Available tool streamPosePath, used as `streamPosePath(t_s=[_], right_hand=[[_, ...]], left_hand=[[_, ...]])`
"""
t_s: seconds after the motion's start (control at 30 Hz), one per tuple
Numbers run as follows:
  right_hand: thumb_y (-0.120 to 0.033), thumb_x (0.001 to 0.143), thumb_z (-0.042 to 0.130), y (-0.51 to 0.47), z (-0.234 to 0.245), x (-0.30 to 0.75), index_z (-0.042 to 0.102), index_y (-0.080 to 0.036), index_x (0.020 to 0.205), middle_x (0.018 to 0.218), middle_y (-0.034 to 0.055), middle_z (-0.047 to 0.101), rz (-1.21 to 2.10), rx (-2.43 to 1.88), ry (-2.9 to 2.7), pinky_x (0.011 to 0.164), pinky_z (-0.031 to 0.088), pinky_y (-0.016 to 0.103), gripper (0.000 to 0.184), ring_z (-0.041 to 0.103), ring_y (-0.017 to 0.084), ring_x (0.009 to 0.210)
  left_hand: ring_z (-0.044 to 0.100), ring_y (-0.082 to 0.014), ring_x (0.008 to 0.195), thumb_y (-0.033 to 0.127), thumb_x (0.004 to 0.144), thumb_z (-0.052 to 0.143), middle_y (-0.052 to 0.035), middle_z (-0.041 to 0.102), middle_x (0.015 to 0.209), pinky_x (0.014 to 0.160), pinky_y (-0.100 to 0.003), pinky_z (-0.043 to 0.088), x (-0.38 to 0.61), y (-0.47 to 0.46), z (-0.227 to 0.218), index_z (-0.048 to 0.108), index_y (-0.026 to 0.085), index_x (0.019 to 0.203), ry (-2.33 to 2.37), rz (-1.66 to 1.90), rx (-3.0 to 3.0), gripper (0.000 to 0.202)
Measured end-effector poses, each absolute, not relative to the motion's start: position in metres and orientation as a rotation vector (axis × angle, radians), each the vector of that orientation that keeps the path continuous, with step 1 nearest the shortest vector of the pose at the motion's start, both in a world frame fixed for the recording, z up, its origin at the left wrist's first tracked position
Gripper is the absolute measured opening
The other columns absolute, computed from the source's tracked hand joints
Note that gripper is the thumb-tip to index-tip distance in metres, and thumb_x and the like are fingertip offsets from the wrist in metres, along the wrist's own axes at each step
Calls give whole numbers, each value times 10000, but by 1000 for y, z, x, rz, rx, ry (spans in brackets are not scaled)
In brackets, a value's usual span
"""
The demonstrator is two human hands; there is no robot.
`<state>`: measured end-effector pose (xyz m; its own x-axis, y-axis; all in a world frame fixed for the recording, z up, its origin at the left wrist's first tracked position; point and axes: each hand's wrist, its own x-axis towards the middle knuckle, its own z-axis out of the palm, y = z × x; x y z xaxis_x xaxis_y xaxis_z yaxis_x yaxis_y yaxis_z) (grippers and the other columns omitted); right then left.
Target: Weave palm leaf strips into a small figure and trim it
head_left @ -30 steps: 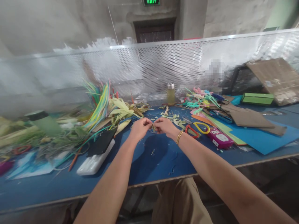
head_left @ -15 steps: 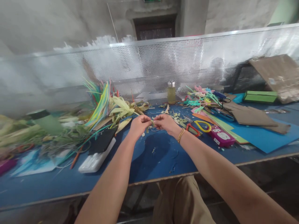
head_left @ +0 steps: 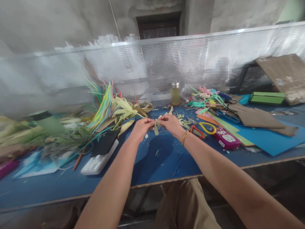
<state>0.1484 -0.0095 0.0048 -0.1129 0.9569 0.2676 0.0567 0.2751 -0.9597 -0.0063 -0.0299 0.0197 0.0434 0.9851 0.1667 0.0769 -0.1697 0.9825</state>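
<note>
A small pale-green strip of what looks like dried corn husk (head_left: 156,128) hangs between my two hands above the blue table. My left hand (head_left: 143,128) pinches its left side with thumb and fingertips. From the right, my right hand (head_left: 170,124), with a gold bracelet at the wrist, pinches the same piece. The fingertips are close together and partly hide the strip. Behind my left hand lies a heap of pale husks (head_left: 124,106). Husk scraps (head_left: 183,121) are scattered just beyond my right hand.
Left stand colourful pipe cleaners (head_left: 103,105) and a black phone (head_left: 103,144) on a white case (head_left: 97,163). Right lie yellow-handled scissors (head_left: 207,128), a purple box-like object (head_left: 227,139), cardboard (head_left: 259,119) and blue paper (head_left: 269,144). A bottle (head_left: 175,95) stands before the perforated metal screen (head_left: 162,63).
The husk strip now hangs lower and shows more between my fingers. My hands have moved only slightly, both still pinching. The view has shifted a little.
</note>
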Motion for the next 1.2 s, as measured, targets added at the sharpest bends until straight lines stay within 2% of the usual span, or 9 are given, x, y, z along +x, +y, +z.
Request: streamPosePath(t_s=[0.23, 0.6, 0.83, 1.03, 1.1, 1.2], right_hand=[[-238, 686, 655, -10, 7, 151, 665, -162, 710, 658, -19, 630, 959, -982, -1542, 549, 414, 194, 80, 518, 76, 565], [-226, 710, 668, -8, 7, 155, 675, -179, 707, 702, -1, 675, 779, -982, -1676, 637, 442, 220, 48, 596, 114, 654], [-199, 769, 626, -8, 12, 159, 698, -203, 743, 743, -3, 688, 601, -1010, -1852, 682, 428, 233, 77, 588, 123, 689], [-190, 764, 630, -11, 13, 159, 684, -207, 748, 730, -5, 676, 462, -1055, -1912, 643, 393, 231, 59, 563, 121, 668], [-197, 749, 641, -11, 12, 158, 677, -201, 811, 733, -2, 669, 477, -1066, -1863, 637, 400, 230, 72, 571, 120, 666], [-207, 739, 648, -12, 11, 157, 677, -207, 943, 728, -4, 666, 507, -1066, -1833, 649, 418, 236, 206, 589, 128, 675]], left_hand=[[552, -112, 589, 223, 509, 791, -27, 638, 655, 633, -273, 441, -9, -24, 15, 683, 126, 720, 1112, 1269, 1285, 256], [591, -134, 654, 292, 505, 838, -51, 676, 726, 681, -291, 458, -9, -24, 15, 707, 127, 758, 1109, 1270, 1281, 329], [571, -123, 622, 335, 493, 845, -34, 657, 675, 654, -276, 455, -9, -22, 12, 702, 133, 724, 1106, 1284, 1276, 338], [573, -122, 623, 308, 482, 839, -35, 667, 706, 648, -277, 453, -10, -20, 9, 705, 141, 734, 1122, 1259, 1325, 330], [577, -123, 634, 283, 489, 834, -38, 673, 732, 653, -277, 452, -11, -20, 9, 709, 143, 756, 1122, 1246, 1363, 326], [573, -125, 637, 285, 512, 825, -32, 663, 731, 649, -278, 449, -12, -21, 10, 707, 147, 768, 1126, 1230, 1418, 314]])
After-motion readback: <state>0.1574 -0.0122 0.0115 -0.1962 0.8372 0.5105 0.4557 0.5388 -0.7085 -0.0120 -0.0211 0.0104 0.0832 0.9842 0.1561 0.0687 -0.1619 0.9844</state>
